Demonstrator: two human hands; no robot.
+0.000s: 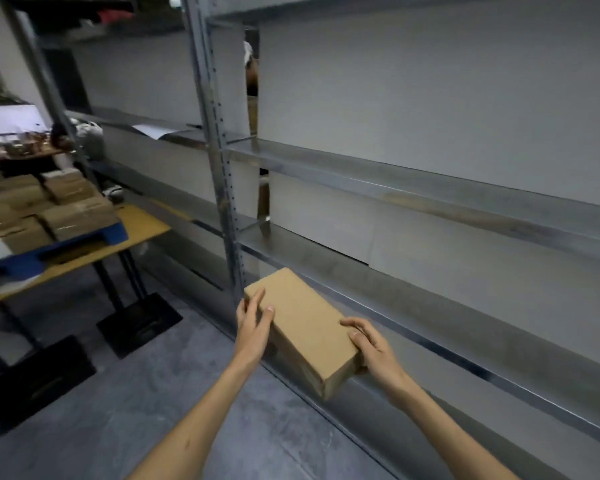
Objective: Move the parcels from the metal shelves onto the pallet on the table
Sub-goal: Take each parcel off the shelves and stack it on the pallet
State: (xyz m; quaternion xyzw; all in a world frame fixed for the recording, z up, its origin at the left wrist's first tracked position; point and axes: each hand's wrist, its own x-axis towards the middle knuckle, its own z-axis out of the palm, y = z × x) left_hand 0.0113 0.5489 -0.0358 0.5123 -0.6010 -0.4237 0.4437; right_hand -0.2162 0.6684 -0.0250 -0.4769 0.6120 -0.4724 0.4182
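Brown cardboard parcel, oblong and unmarked, gripped at both ends.

Dim, greyish light, weak shadows; frame soft throughout, darkest at upper left; metal shelves bow toward the right edge.

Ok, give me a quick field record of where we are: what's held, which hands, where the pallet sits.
held item: parcel, one long brown cardboard box, tilted
left hand: grips the far end of the box
right hand: grips the near end at the corner
position: in front of the lower tier of the metal shelves; contact with it cannot be told
pallet: blue, on the table, off to the left
on pallet: stacked parcels, several already there
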